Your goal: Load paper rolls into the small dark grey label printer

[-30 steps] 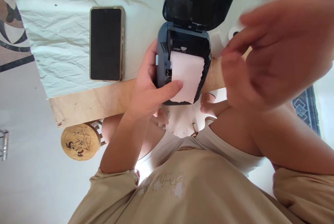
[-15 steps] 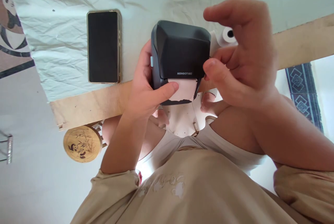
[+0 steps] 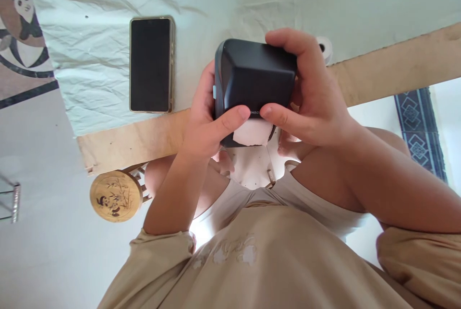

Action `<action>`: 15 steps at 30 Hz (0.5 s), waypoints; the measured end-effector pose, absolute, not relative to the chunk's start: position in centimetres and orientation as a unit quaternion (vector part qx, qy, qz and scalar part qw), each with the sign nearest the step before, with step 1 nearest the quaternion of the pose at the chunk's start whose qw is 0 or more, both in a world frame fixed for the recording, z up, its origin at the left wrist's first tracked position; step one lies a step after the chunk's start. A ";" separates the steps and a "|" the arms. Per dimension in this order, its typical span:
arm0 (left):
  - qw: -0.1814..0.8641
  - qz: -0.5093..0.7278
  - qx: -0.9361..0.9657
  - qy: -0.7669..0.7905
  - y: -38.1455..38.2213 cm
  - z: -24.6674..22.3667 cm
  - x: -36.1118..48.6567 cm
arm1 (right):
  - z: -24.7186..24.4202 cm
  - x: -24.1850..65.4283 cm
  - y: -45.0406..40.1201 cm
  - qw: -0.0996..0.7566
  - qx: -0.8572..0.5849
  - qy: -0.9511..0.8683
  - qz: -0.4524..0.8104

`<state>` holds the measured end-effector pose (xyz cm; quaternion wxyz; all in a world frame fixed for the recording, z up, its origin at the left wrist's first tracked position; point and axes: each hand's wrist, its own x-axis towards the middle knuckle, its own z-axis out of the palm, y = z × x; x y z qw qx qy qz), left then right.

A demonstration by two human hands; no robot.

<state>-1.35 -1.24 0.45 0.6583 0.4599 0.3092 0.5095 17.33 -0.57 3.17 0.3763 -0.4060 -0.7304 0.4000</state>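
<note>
Item: small dark label printer [image 3: 254,83], lid shut, held at the near edge of the bench [image 3: 137,141]. Contents: white paper strip [image 3: 252,132] coming out of the front slot, torn edge hanging below the casing. Whatever else lies inside is hidden by the lid.

Left hand [image 3: 205,122]: wrapped round the printer's left side, palm against the casing, thumb laid across the front lower edge and touching the top of the paper strip. Fingers curled shut on the printer; those behind it are out of sight.

Right hand [image 3: 309,98]: clasping the printer's right side, index finger arched over the top far corner, thumb pressed on the front edge, tip nearly meeting the left thumb. Fingers closed on the casing. Both forearms rise from below, elbows bent.

Surroundings: black phone [image 3: 151,64], screen dark, flat on the pale creased cloth [image 3: 90,59], well left of the printer. White paper roll [image 3: 326,47] just behind the right hand, partly hidden. Round wooden stool [image 3: 115,196] with a panda design on the floor below the bench edge.
</note>
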 end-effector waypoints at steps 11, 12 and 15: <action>0.659 0.527 0.427 0.325 -1.3 0.3 -0.6 | 2.7 17.2 -0.6 0.399 -0.390 -0.724 0.406; 0.664 0.523 0.426 0.322 -1.3 0.4 -0.6 | 2.7 17.2 -0.6 0.396 -0.393 -0.723 0.406; 0.674 0.513 0.427 0.315 -1.2 0.6 -0.7 | 2.7 17.2 -0.7 0.376 -0.413 -0.729 0.396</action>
